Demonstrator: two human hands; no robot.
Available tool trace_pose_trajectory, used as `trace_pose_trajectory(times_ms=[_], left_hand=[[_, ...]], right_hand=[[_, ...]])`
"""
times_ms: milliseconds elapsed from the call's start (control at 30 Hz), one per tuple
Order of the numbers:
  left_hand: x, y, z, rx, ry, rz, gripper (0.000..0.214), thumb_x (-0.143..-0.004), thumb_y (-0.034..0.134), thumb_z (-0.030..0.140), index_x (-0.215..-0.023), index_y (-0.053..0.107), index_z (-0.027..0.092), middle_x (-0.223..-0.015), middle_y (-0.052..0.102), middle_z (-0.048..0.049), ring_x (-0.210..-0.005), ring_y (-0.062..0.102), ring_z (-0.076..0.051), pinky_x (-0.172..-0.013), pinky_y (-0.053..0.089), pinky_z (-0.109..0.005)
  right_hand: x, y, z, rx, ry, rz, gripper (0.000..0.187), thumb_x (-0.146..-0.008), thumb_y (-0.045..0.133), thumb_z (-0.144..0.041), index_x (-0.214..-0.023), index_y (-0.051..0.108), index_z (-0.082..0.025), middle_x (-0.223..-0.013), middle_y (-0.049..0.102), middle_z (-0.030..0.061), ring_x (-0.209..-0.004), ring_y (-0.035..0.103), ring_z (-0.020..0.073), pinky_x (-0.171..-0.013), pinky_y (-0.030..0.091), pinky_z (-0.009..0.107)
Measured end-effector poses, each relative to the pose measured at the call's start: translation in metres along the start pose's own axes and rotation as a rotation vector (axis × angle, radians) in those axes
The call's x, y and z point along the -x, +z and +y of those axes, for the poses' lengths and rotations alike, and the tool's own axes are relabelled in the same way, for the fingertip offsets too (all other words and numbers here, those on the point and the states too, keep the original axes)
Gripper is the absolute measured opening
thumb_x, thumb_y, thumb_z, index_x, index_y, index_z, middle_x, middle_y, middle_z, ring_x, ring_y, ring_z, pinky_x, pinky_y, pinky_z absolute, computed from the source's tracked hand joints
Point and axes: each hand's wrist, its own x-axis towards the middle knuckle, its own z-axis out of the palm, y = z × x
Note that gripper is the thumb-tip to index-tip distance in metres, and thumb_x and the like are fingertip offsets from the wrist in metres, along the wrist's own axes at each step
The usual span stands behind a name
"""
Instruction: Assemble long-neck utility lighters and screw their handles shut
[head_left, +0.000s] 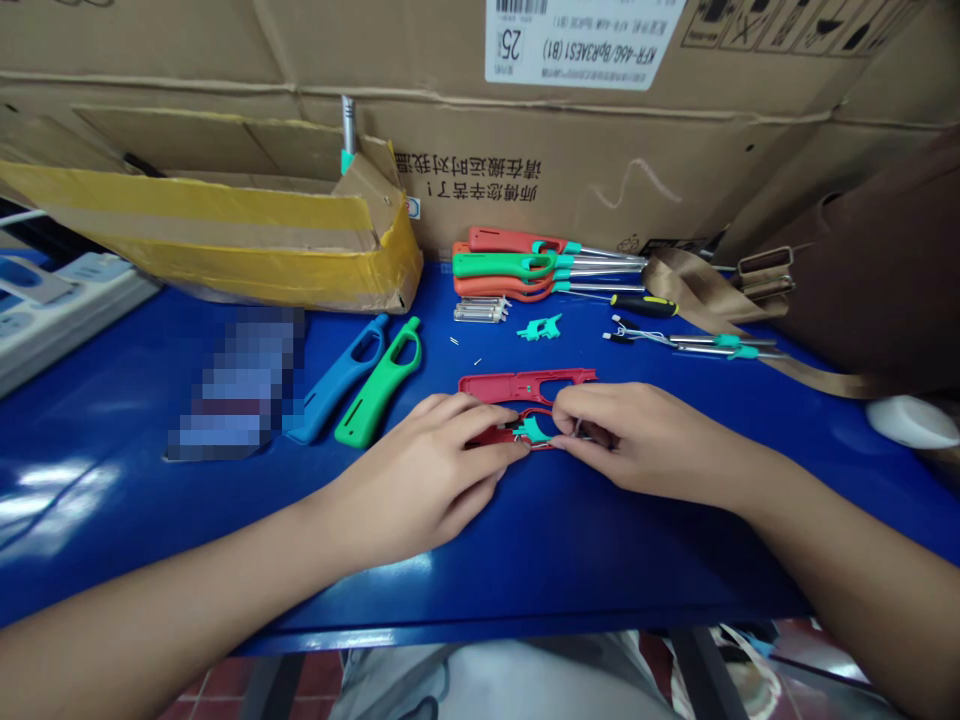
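Note:
My left hand lies over the left part of an open red lighter handle half. Its thumb and fingers grip the shell's edges. A turquoise trigger sits inside this half, between my two hands. At the right end of the shell, my right hand is closed in a pinch, and a dark or metallic bit shows under its curled fingers, too hidden to name. Just behind lies the other red handle half, with its hollow side up.
Assembled lighters are stacked behind, near small gas-lighter igniters, turquoise triggers and a screwdriver. Metal nozzles with wires lie right. Blue and green handle shells lie left, before a yellow-taped carton.

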Motion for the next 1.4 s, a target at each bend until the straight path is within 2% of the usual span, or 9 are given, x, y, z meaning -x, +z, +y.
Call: trace_pose_trajectory(times_ms=[233,367,467,600,700,800,967,1200,1400], left_hand=[[0.0,0.001,0.001,0.01,0.003,0.015,0.036,-0.103,0.05,0.02,-0.135,0.065,0.024,-0.13,0.065,-0.0103,-0.119,0.058,-0.027,-0.102,0.048,-0.046],[0.001,0.003,0.0,0.027,0.021,0.031,0.039,-0.103,0.049,0.017,-0.138,0.063,0.026,-0.133,0.064,-0.0101,-0.12,0.059,-0.025,-0.102,0.05,-0.044],[0.002,0.003,-0.001,0.033,0.028,0.051,0.038,-0.104,0.047,0.016,-0.137,0.064,0.026,-0.131,0.066,-0.0105,-0.118,0.062,-0.025,-0.1,0.052,-0.042],[0.001,0.002,-0.001,0.025,0.021,0.084,0.034,-0.104,0.049,0.019,-0.131,0.068,0.026,-0.128,0.067,-0.0101,-0.115,0.063,-0.025,-0.098,0.052,-0.042],[0.0,0.001,-0.001,0.03,0.013,0.106,0.03,-0.103,0.051,0.02,-0.125,0.07,0.023,-0.126,0.068,-0.01,-0.112,0.064,-0.025,-0.095,0.051,-0.041],[-0.001,0.0,-0.002,0.074,-0.009,0.135,0.025,-0.103,0.051,0.022,-0.117,0.072,0.021,-0.121,0.069,-0.0091,-0.11,0.064,-0.023,-0.093,0.049,-0.039],[-0.002,-0.004,-0.002,0.108,-0.051,0.175,0.021,-0.104,0.052,0.025,-0.108,0.072,0.021,-0.114,0.07,-0.0073,-0.105,0.063,-0.021,-0.09,0.046,-0.038],[-0.003,-0.01,0.0,0.094,-0.076,0.176,0.023,-0.104,0.051,0.026,-0.108,0.073,0.021,-0.11,0.071,-0.0064,-0.099,0.061,-0.021,-0.087,0.045,-0.038],[0.0,-0.007,0.0,0.063,-0.091,0.182,0.021,-0.103,0.053,0.025,-0.11,0.072,0.022,-0.11,0.071,-0.0047,-0.1,0.06,-0.022,-0.087,0.046,-0.039]], right_hand=[[0.002,-0.002,0.0,-0.026,-0.01,0.027,0.014,-0.097,0.059,-0.024,-0.084,0.053,-0.023,-0.077,0.062,-0.0036,-0.065,0.053,0.0114,-0.062,0.036,0.025],[0.002,-0.004,0.004,-0.071,-0.01,0.13,0.016,-0.096,0.065,-0.038,-0.101,0.065,-0.024,-0.09,0.07,0.0005,-0.075,0.061,0.0136,-0.067,0.043,0.026],[-0.001,-0.005,0.011,-0.018,-0.006,0.211,0.019,-0.099,0.06,-0.038,-0.108,0.066,-0.023,-0.099,0.073,0.0045,-0.086,0.065,0.0173,-0.075,0.048,0.029],[-0.007,-0.003,0.023,0.08,-0.009,0.274,0.015,-0.101,0.055,-0.031,-0.105,0.066,-0.022,-0.1,0.071,0.0078,-0.093,0.064,0.0226,-0.084,0.051,0.038],[-0.015,0.001,0.029,0.095,-0.021,0.341,0.013,-0.099,0.055,-0.026,-0.108,0.065,-0.021,-0.104,0.07,0.0096,-0.096,0.063,0.0251,-0.089,0.051,0.044],[-0.026,0.004,0.03,0.136,-0.011,0.405,0.021,-0.098,0.056,-0.023,-0.118,0.063,-0.021,-0.115,0.067,0.012,-0.105,0.061,0.0278,-0.095,0.051,0.049],[-0.059,0.003,0.026,0.255,-0.033,0.339,0.034,-0.098,0.056,-0.026,-0.13,0.06,-0.018,-0.124,0.063,0.0141,-0.114,0.058,0.0296,-0.101,0.049,0.05],[-0.105,0.003,0.029,0.327,-0.005,0.298,0.025,-0.096,0.06,-0.026,-0.118,0.066,-0.014,-0.119,0.063,0.0166,-0.112,0.057,0.0331,-0.098,0.048,0.052],[-0.108,0.005,0.029,0.327,0.007,0.3,0.007,-0.094,0.063,-0.022,-0.099,0.067,-0.017,-0.108,0.066,0.0128,-0.107,0.06,0.0306,-0.096,0.048,0.048]])
